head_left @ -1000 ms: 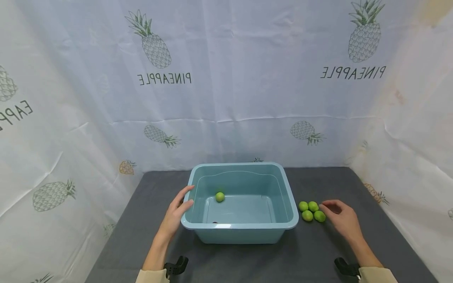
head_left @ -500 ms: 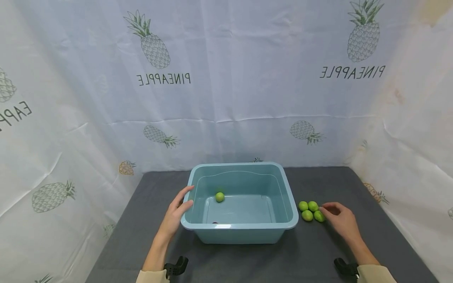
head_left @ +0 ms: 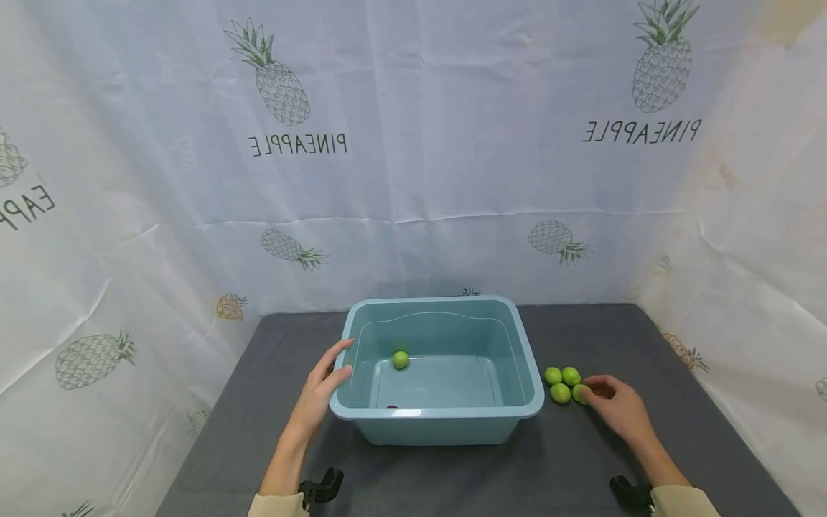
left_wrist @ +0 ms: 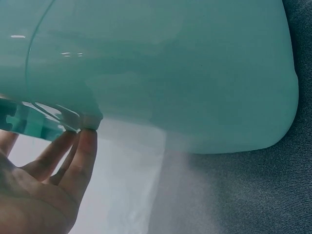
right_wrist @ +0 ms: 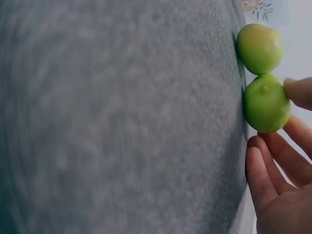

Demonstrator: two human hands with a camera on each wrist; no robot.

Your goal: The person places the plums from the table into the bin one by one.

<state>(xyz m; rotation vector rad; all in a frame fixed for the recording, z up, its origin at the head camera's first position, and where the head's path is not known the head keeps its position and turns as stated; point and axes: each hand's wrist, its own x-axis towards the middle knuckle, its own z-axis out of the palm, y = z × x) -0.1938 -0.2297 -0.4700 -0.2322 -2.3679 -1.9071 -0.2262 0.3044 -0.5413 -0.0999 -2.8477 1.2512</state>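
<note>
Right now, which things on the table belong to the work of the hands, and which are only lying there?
In the work:
- right hand, fingers closing on one green fruit
- left hand on the tub rim
- the fruit in the tub

Only there:
- pineapple-print cloth
- grey table cover

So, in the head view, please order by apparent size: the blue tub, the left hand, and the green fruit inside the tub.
1. blue tub
2. left hand, resting on the tub's rim
3. green fruit, clearly smallest
</note>
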